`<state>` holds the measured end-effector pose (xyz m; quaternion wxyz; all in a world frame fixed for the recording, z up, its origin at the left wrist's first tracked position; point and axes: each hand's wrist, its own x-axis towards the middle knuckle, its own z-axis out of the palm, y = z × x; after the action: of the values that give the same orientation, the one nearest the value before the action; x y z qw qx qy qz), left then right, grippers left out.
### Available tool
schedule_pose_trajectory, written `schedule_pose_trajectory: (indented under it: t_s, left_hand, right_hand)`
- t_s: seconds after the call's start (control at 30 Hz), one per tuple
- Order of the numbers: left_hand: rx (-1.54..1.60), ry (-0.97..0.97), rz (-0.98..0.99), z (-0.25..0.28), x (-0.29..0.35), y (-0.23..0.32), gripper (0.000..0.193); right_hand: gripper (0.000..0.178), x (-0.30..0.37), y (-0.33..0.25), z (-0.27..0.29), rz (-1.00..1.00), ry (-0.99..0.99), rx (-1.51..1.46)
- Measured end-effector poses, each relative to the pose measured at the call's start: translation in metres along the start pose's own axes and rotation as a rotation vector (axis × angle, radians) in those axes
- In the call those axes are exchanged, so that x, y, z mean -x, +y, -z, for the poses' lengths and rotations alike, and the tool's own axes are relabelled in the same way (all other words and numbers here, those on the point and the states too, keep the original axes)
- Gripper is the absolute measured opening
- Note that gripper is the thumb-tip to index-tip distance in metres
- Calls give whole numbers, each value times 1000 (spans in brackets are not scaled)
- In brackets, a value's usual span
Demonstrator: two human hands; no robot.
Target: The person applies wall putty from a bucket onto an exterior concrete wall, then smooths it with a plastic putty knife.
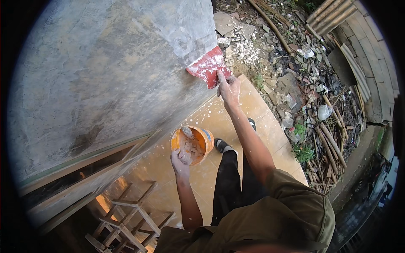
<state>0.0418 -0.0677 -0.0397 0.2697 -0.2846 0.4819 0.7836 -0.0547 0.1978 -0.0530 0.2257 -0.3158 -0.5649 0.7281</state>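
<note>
My right hand point(229, 87) grips a red putty spreader point(209, 69) smeared with white paste. The spreader's wide edge lies against the grey wall point(114, 63) near its outer corner. In my left hand point(181, 163) is the rim of an orange bucket point(206, 141), held beside the wall at about knee height. Pale paste point(194, 151) coats the inside of the bucket, and a paste-covered tool point(187, 132), its kind unclear, leans at the inner rim. Lighter patches of paste show on the wall close to the spreader.
White drops spot the tan tiled floor point(270, 130) under my feet. A wooden stool-like frame point(130, 215) stands at lower left, below a window opening point(80, 175). Past the floor's right edge lies rubble point(291, 84) with sticks point(331, 145) and plants point(303, 152).
</note>
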Motion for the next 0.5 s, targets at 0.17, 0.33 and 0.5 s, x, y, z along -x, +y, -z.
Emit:
schedule_pose_trajectory:
  t_s: [0.17,0.33,0.5]
  left_hand:
    - [12,15,13,-7,9,4,31]
    - [6,-21,-2,-19,26,16,30]
    - [-9,-103,-49,-38,47,33,30]
  right_hand:
    - [38,0,15,29,-64,61,90]
    - [41,9,-54,17,61,-49,-148]
    - [38,0,-66,21,52,-37,5]
